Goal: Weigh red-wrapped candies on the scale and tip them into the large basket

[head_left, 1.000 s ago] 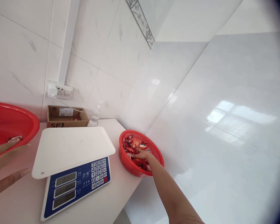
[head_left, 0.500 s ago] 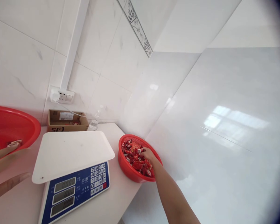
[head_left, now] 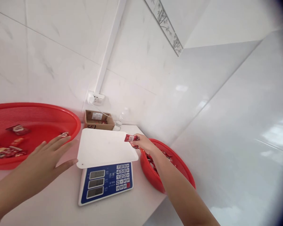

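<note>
Head view: I watch one hand spread, the other pinching.
Taking the scale's white pan (head_left: pixel 103 148) as my dial, the left hand (head_left: pixel 43 164) is at nine, fingers splayed, holding nothing; the right hand (head_left: pixel 144 143) at three, fingers closed on red packets (head_left: pixel 129 138) over the pan's edge; a red basket (head_left: pixel 151 176) towards four; a red basin (head_left: pixel 50 121) just past nine; a carton (head_left: pixel 100 126) near twelve.

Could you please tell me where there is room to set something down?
The table is bare in front of the scale; a narrower patch lies between the scale and the right red basket. It is crowded behind the scale, with the cardboard box and bottle, and at left, by the left red basket and left hand.
</note>
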`<state>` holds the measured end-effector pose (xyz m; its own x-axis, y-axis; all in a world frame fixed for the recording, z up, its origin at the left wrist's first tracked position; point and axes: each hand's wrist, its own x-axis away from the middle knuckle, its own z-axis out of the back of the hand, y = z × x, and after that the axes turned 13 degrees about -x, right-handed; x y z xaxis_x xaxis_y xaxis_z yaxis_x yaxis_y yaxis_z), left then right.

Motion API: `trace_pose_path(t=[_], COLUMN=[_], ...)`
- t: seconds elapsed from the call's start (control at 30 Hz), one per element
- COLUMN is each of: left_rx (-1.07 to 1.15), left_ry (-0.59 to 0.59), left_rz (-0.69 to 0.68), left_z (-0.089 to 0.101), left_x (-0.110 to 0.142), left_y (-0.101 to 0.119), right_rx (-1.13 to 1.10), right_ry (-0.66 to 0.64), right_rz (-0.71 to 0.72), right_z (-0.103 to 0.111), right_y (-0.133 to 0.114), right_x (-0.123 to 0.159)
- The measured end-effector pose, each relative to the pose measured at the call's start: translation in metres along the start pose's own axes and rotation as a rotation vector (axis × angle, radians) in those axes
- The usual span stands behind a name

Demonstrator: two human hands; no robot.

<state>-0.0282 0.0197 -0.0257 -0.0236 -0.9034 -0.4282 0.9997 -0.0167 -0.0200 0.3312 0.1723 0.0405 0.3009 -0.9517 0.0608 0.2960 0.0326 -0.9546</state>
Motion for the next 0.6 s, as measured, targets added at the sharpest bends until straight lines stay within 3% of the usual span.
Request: trace_pose_path(t=[0.07, 0.17, 0.3, 0.6], left_rx=[-0.025, -0.004, 0.041, 0.033], left_ry=[-0.036, -0.071, -0.129, -0.104], left_rz=[-0.005, 0.008, 0.038, 0.013], left_z=[0.011, 0.025, 0.033, 0.029], left_x=[0.001, 0.001, 0.002, 0.001], left_y=[0.003, 0.008, 0.013, 0.012], right_rx=[-0.024, 0.049, 0.056, 0.011], right_ry=[-0.113, -0.081, -0.014, -0.085], right_rz=[-0.049, -0.073, -0.064, 0.002], right_z=[-0.031, -0.057, -0.069, -0.083], right_y=[-0.009, -0.019, -0.032, -0.053], right_x=[-0.012, -0.024, -0.030, -0.029])
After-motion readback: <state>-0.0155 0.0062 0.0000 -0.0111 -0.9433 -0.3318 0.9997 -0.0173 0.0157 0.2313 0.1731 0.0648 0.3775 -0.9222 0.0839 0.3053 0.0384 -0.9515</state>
